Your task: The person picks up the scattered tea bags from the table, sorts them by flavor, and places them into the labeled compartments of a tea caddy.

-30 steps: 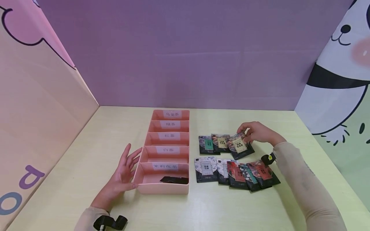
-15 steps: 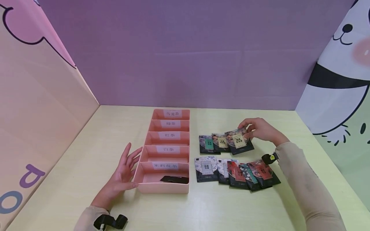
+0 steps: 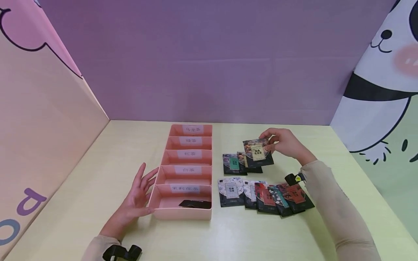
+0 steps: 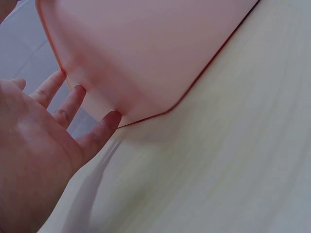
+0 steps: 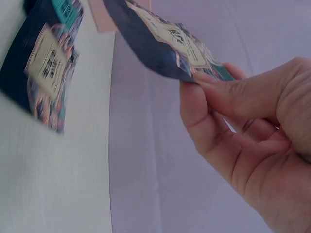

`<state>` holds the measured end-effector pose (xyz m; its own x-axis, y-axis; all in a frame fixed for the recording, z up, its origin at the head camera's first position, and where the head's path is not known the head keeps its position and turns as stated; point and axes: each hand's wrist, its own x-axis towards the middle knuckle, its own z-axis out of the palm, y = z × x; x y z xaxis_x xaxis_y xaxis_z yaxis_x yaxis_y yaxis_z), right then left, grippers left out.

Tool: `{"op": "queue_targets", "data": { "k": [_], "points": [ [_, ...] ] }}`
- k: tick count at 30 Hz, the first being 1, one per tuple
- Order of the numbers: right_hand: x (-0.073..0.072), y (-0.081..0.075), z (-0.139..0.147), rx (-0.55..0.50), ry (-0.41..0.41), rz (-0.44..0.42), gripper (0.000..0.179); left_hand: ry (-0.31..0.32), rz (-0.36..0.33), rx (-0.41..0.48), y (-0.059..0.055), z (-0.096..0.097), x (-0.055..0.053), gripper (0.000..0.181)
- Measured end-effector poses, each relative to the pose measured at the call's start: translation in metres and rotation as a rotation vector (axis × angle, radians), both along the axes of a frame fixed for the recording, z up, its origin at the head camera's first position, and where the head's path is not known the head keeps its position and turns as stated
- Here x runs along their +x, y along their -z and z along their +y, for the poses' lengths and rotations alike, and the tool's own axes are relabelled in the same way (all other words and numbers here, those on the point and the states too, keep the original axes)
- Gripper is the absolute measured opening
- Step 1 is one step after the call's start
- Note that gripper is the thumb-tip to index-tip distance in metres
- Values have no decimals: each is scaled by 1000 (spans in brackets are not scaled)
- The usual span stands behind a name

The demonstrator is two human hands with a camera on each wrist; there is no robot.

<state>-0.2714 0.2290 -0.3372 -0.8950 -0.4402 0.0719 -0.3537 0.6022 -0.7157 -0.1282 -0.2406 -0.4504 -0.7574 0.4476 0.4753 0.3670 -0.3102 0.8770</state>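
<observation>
Between thumb and fingers my right hand [image 3: 285,143] pinches a tea sachet [image 3: 258,153] with a cream label, held by its right edge. In the right wrist view the sachet [image 5: 165,39] is lifted and tilted, above another cream-labelled sachet [image 5: 46,68] on the table. My left hand [image 3: 137,197] has its fingers spread and fairly straight, fingertips against the left side of a pink divided box [image 3: 183,214]. In the left wrist view those fingertips [image 4: 112,118] touch the box wall [image 4: 146,58]. A dark sachet [image 3: 196,204] lies in the box's nearest compartment.
Right of the box lies a green-labelled sachet [image 3: 234,164] in the back row. The front row has a white-labelled sachet [image 3: 232,192], a red one [image 3: 267,197] and several others overlapping. Each compartment carries a paper label [image 3: 184,188]. A purple wall [image 3: 209,72] stands behind the table.
My right hand has raised the cream-labelled sachet and moved it left, over the neighbouring sachet. The left hand stays at the box's side.
</observation>
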Motion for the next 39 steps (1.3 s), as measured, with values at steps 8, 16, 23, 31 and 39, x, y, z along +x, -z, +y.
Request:
{"op": "queue_targets", "data": {
  "k": [8,16,23,31,39],
  "points": [
    [-4,3,-24,-65,24,27,31,-47,-39,-43,0,0,2,121],
    [-11,3,-49,-176,32,36,33,-14,-21,-15,1,-1,3,120],
    [-21,0,-73,-255,56,9,33,-42,-46,-46,-2,-2,6,121],
    [-34,-2,-98,-267,40,60,32,-51,-49,-50,-2,-1,3,120],
    [-49,-4,-120,-259,31,125,31,-41,-36,-35,-1,-1,2,121]
  ]
}}
